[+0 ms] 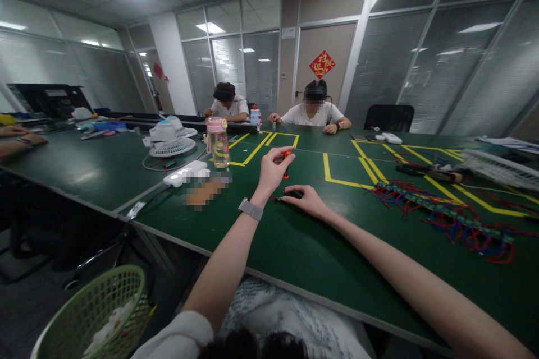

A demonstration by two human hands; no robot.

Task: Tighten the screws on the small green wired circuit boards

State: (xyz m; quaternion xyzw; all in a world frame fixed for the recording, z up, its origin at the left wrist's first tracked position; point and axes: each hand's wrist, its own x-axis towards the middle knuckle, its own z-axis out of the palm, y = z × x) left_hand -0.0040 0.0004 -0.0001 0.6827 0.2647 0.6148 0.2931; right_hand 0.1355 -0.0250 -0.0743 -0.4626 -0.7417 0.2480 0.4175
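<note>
My left hand (274, 168) is closed round the handle of an orange and black screwdriver (287, 164), which stands upright with its tip pointing down. Just below and to the right, my right hand (304, 200) pinches a small dark part (293, 193) low over the green table (252, 233). The screwdriver's tip comes down at this part; whether they touch is too small to tell. A short bit of wire shows at the right fingertips.
A pink-lidded bottle (219, 146), a white power strip (186, 173) and white fans (172, 143) stand left. Bundled red and blue wires (446, 216) lie right. Two people sit opposite. A green basket (95, 314) is at lower left.
</note>
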